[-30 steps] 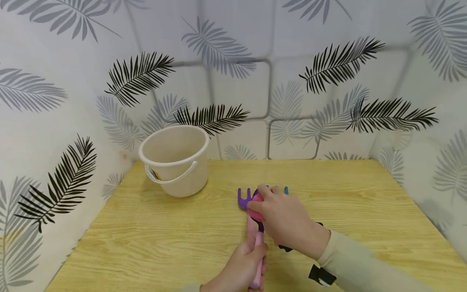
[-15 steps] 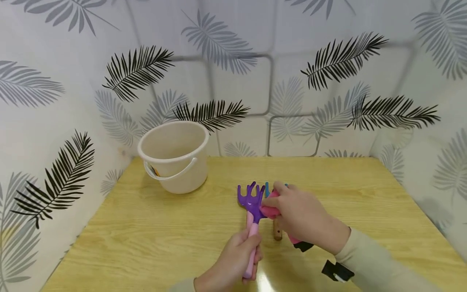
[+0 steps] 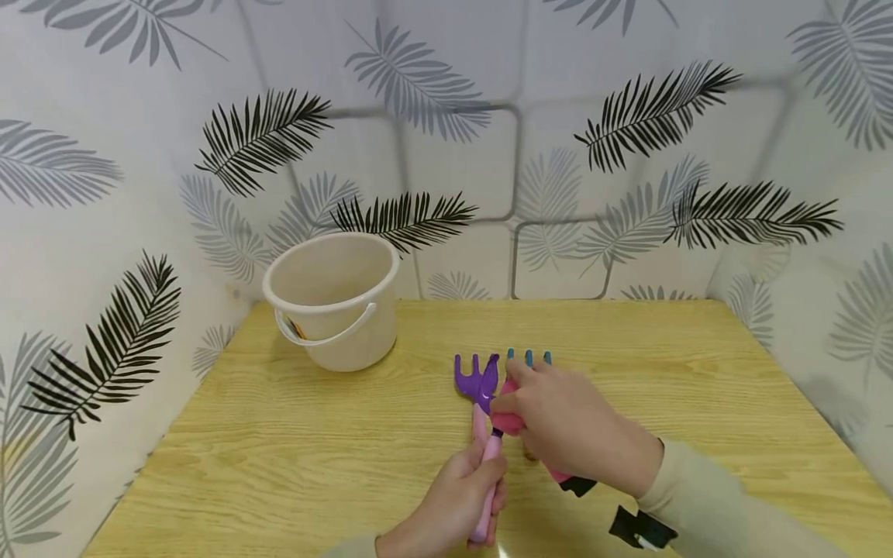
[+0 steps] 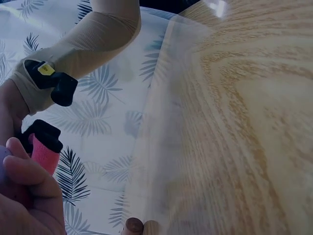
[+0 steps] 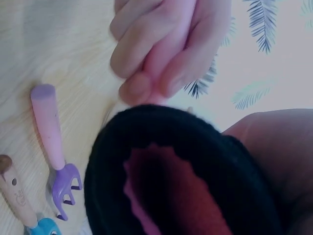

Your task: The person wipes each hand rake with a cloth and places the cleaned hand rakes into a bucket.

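My left hand [image 3: 456,496] grips the pink handle of a small garden tool [image 3: 486,508] with a purple head, held up at a tilt. A pink glove [image 3: 507,422] with a black cuff is bunched in my right hand [image 3: 572,422], right at the tool's head and partly covering it. Its wide black cuff [image 5: 151,120] fills the middle of the right wrist view. Beyond the held tool, a purple garden rake [image 3: 466,382] with a pink handle lies on the table. Beside it lies a blue rake [image 3: 529,358] with a wooden handle [image 5: 17,193], mostly hidden behind my right hand.
A cream bucket [image 3: 356,333] with its handle hanging down stands at the back left of the wood-grain table [image 3: 293,465]. Leaf-patterned sheeting [image 3: 446,170] rises behind the table and along both sides.
My right hand first drew the glove right, off the purple head, then came back left onto it. The held tool has turned, its head now showing narrower. The bucket has stayed put.
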`<state>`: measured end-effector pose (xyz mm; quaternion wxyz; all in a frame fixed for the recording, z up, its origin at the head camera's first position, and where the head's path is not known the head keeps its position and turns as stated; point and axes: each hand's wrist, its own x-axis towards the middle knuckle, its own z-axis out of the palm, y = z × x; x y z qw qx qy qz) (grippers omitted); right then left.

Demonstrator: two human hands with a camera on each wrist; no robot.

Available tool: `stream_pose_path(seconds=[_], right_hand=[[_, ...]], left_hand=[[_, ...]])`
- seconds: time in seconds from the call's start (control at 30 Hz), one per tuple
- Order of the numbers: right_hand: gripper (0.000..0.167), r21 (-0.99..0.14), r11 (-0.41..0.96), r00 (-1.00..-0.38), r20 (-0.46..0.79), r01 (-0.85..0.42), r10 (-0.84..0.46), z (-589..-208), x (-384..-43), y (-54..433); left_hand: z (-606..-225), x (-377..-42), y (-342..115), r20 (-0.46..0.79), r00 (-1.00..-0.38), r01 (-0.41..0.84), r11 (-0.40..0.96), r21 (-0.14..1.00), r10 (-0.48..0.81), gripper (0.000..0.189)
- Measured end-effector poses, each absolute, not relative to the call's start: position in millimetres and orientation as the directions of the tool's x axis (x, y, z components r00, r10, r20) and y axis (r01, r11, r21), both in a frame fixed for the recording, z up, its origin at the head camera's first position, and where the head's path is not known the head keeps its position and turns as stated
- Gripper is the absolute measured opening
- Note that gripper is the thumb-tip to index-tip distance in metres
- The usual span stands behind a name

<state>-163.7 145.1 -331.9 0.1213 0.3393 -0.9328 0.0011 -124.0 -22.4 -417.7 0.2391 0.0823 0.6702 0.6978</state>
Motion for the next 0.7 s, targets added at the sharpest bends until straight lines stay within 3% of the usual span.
stream_pose_path(seconds=[0.1,0.27,0.43,0.63,0.7], right_hand=[[0.025,0.118,0.761,-0.718,0.263,-0.638,-0.644,-331.8,-158.3,143.8],[0.025,0.132,0.785,-0.741,0.266,-0.605,-0.616,-335.8,-160.1,142.3],[0.038,0.126,0.834,-0.799,0.241,-0.537,-0.551,-344.0,-169.9,143.9],[0.032,0.149,0.832,-0.779,0.297,-0.534,-0.553,-350.9,-176.0,142.7],[0.033,0.151,0.834,-0.779,0.302,-0.531,-0.550,-350.6,-176.1,143.1]], left_hand=[[-417.4,-124.2,-21.1,-0.192,-0.883,-0.199,0.029,0.979,0.429,0.044],[-417.0,-125.0,-20.2,-0.207,-0.889,-0.208,0.043,0.977,0.409,0.026],[-418.3,-121.2,-20.2,-0.241,-0.873,-0.225,0.088,0.970,0.423,0.038],[-419.7,-117.6,-19.2,-0.241,-0.876,-0.210,0.121,0.970,0.419,0.040],[-417.8,-118.9,-20.2,-0.218,-0.880,-0.192,0.105,0.976,0.422,0.032]])
